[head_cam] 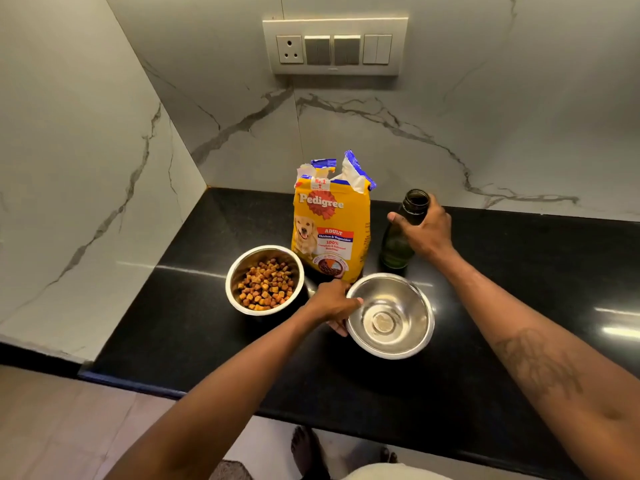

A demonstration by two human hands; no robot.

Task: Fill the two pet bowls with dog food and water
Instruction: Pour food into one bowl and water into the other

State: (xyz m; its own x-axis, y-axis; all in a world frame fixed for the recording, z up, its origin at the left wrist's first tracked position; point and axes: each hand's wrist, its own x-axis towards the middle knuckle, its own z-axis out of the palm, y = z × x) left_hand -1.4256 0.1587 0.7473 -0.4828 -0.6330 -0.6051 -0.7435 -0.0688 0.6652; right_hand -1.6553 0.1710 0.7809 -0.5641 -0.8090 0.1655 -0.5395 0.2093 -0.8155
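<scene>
At counter edge, my left hand (334, 299) pinches rim of empty bowl (390, 315), steadying it for pour. Right hand (424, 227) clamped round neck of open bottle (403, 233), upright behind bowl. Left of it, kibble bowl (265, 280) already filled; bag (330, 223) stands behind.

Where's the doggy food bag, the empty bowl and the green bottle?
dog food bag (329, 223): head view, middle of its yellow front.
empty bowl (408, 299): head view, bare inner wall.
green bottle (394, 247): head view, lower body below the hand.
</scene>
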